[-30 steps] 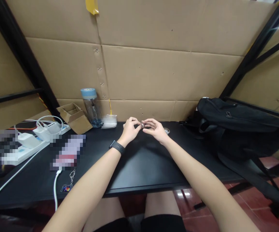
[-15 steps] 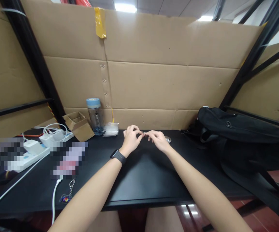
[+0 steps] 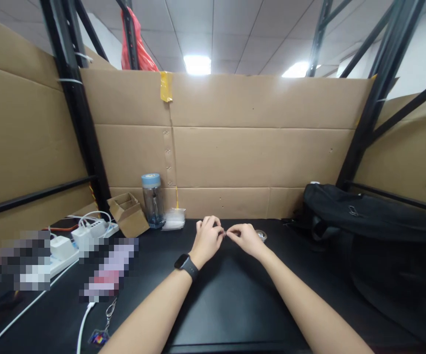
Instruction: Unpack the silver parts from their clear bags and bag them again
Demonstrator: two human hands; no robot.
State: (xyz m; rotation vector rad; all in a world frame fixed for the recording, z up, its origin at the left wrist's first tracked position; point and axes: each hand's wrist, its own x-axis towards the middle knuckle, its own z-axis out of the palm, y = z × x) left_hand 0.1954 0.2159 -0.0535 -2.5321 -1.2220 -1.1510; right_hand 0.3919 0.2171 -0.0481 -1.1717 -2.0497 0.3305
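My left hand [image 3: 208,239], with a dark watch [image 3: 186,265] on its wrist, is closed in a pinch above the black table [image 3: 231,305]. Fingertip to fingertip with it, my right hand [image 3: 247,239] is pinched as well. Between them is a tiny dark thing [image 3: 225,233], too small and too covered by fingers to name. Just behind my right hand lies a small round, shiny, clear object [image 3: 261,235], partly hidden by that hand.
On the left are a power strip [image 3: 65,263] with chargers, a blurred-out phone-like item [image 3: 109,270] on a white cable and a keychain [image 3: 100,337]. An open cardboard box [image 3: 129,216], a blue-lidded bottle [image 3: 153,201] and a clear plastic packet [image 3: 174,219] stand behind. A black backpack [image 3: 363,221] fills the right.
My view has tilted upward, so the scene sits lower and more ceiling shows. Both hands stay together at the fingertips, and the small dark thing is now more covered.
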